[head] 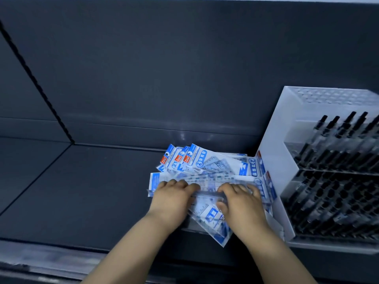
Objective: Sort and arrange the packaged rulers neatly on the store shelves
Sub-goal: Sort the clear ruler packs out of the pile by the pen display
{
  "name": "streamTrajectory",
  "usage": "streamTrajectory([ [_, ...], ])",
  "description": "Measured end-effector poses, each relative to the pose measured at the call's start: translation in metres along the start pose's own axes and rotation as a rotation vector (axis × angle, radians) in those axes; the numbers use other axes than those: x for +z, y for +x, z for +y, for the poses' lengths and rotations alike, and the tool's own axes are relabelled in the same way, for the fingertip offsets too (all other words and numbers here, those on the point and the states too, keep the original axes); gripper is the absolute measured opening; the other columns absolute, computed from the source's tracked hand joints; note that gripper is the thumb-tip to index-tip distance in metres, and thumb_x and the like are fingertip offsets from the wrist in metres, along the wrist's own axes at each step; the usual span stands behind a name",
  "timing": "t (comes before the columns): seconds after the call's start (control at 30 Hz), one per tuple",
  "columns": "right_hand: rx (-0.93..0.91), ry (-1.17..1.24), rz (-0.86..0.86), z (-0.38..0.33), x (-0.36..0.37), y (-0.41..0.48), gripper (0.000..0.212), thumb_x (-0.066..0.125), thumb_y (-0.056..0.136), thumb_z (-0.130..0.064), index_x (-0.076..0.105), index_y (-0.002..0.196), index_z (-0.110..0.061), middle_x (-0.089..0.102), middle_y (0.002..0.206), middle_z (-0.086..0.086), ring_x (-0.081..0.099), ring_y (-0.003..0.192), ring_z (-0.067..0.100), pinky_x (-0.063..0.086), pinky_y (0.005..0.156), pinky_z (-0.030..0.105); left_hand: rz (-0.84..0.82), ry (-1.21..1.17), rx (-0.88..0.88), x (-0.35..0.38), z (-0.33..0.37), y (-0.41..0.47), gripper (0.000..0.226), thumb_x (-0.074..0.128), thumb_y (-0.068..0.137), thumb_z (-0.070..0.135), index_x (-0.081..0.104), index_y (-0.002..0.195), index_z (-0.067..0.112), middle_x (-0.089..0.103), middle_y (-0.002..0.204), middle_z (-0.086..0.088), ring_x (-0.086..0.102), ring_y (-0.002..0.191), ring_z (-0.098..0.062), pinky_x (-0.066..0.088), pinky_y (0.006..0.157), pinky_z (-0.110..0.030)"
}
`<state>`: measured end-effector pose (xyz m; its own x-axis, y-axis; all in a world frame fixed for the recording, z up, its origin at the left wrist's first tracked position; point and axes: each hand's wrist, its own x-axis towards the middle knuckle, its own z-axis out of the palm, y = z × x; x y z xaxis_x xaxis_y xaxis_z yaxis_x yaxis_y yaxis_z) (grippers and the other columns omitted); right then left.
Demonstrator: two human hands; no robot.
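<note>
A loose heap of packaged rulers point(207, 167), clear sleeves with blue-and-white cards, lies fanned out on the dark shelf point(86, 185) against a white display box. Several packs at the back show orange labels. My left hand point(172, 198) lies on the heap's left part, fingers curled over the packs. My right hand point(239, 201) lies on the right part, fingers over the top and thumb pressed under a pack's near edge. One pack point(215, 224) sticks out over the shelf's front edge between my wrists.
A white display box point(274, 152) filled with several black pens point(336, 160) stands at the right, touching the heap. The shelf's dark back panel point(164, 78) rises behind. A notched upright strip point(41, 87) runs down at the left. The shelf's front rail point(51, 261) crosses the bottom.
</note>
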<state>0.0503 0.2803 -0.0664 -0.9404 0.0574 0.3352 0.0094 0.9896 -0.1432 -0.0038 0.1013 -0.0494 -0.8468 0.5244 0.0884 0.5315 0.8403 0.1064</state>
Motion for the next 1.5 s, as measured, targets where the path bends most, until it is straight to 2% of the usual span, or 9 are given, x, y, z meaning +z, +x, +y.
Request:
streamTrajectory([
  [0.23, -0.100, 0.153, 0.135, -0.004, -0.027, 0.006, 0.021, 0.076, 0.066, -0.029, 0.070, 0.086, -0.025, 0.069, 0.069, -0.010, 0.066, 0.062, 0.017, 0.048, 0.065, 0.034, 0.178, -0.078, 0.033, -0.040, -0.015, -0.006, 0.031, 0.069, 0.081, 0.030, 0.066, 0.112, 0.033, 0.070, 0.102, 0.011, 0.063, 0.099, -0.020, 0.040, 0.086, -0.036],
  [0.37, -0.106, 0.164, -0.114, -0.010, -0.041, 0.011, 0.031, 0.069, 0.083, -0.019, 0.066, 0.111, -0.030, 0.071, 0.100, -0.011, 0.065, 0.095, 0.017, 0.038, 0.085, 0.035, 0.017, -0.058, -0.025, -0.042, -0.021, -0.011, 0.042, 0.047, 0.095, 0.042, 0.042, 0.136, 0.040, 0.051, 0.133, 0.016, 0.041, 0.128, -0.012, 0.023, 0.104, -0.029],
  [0.5, -0.059, 0.088, -0.293, -0.008, -0.027, 0.004, 0.049, 0.049, 0.090, -0.012, 0.048, 0.132, -0.038, 0.054, 0.131, -0.015, 0.046, 0.123, 0.012, 0.028, 0.098, 0.031, -0.104, -0.060, -0.081, -0.029, -0.022, -0.018, 0.048, 0.038, 0.099, 0.041, 0.027, 0.145, 0.039, 0.038, 0.144, 0.014, 0.032, 0.135, -0.012, 0.019, 0.111, -0.032],
  [0.7, -0.025, 0.108, -0.255, -0.006, -0.024, 0.004, 0.042, 0.052, 0.092, -0.025, 0.049, 0.133, -0.032, 0.056, 0.130, -0.011, 0.052, 0.119, 0.015, 0.032, 0.098, 0.032, -0.104, -0.092, -0.208, -0.014, -0.021, -0.019, 0.050, 0.029, 0.101, 0.041, 0.015, 0.149, 0.034, 0.028, 0.149, 0.007, 0.030, 0.135, -0.022, 0.024, 0.113, -0.042],
  [0.77, 0.004, 0.124, -0.225, -0.007, -0.024, 0.004, 0.043, 0.057, 0.087, -0.017, 0.055, 0.128, -0.029, 0.061, 0.123, -0.007, 0.058, 0.112, 0.020, 0.035, 0.094, 0.034, -0.088, -0.251, -0.258, -0.012, -0.020, -0.019, 0.053, 0.035, 0.100, 0.039, 0.017, 0.149, 0.030, 0.028, 0.149, 0.001, 0.034, 0.132, -0.025, 0.029, 0.110, -0.036],
  [0.87, -0.008, 0.068, -0.293, -0.011, -0.026, 0.004, 0.057, 0.050, 0.086, -0.010, 0.041, 0.138, -0.034, 0.054, 0.131, -0.011, 0.049, 0.120, 0.015, 0.032, 0.099, 0.032, -0.042, -0.415, -0.239, -0.009, -0.017, -0.020, 0.059, 0.046, 0.097, 0.037, 0.022, 0.149, 0.027, 0.030, 0.146, 0.000, 0.042, 0.125, -0.022, 0.035, 0.106, -0.030],
  [1.13, -0.099, 0.156, -0.404, -0.020, -0.039, 0.001, 0.067, 0.052, 0.083, -0.025, 0.027, 0.144, -0.037, 0.042, 0.142, -0.014, 0.038, 0.129, 0.012, 0.026, 0.107, 0.029, -0.117, -0.313, -0.222, -0.002, -0.007, -0.022, 0.057, 0.047, 0.096, 0.025, 0.025, 0.148, 0.028, 0.013, 0.154, -0.005, 0.015, 0.142, -0.024, 0.024, 0.113, -0.030],
  [1.33, -0.085, 0.209, -0.357, -0.023, -0.040, -0.002, 0.063, 0.053, 0.086, -0.049, 0.029, 0.143, -0.036, 0.040, 0.142, -0.014, 0.043, 0.126, 0.012, 0.035, 0.099, 0.026, -0.085, -0.161, -0.232, -0.003, -0.010, -0.018, 0.036, 0.048, 0.095, 0.022, 0.045, 0.130, 0.029, 0.045, 0.128, 0.003, 0.040, 0.121, -0.021, 0.039, 0.094, -0.029],
  [1.5, -0.061, 0.103, -0.307, -0.022, -0.047, 0.002, 0.056, 0.048, 0.091, -0.020, 0.031, 0.142, -0.036, 0.052, 0.134, -0.009, 0.047, 0.122, 0.016, 0.030, 0.103, 0.031, -0.030, -0.019, -0.214, -0.014, -0.011, -0.020, 0.031, 0.044, 0.096, 0.021, 0.044, 0.125, 0.031, 0.052, 0.119, 0.005, 0.048, 0.111, -0.021, 0.037, 0.087, -0.029],
])
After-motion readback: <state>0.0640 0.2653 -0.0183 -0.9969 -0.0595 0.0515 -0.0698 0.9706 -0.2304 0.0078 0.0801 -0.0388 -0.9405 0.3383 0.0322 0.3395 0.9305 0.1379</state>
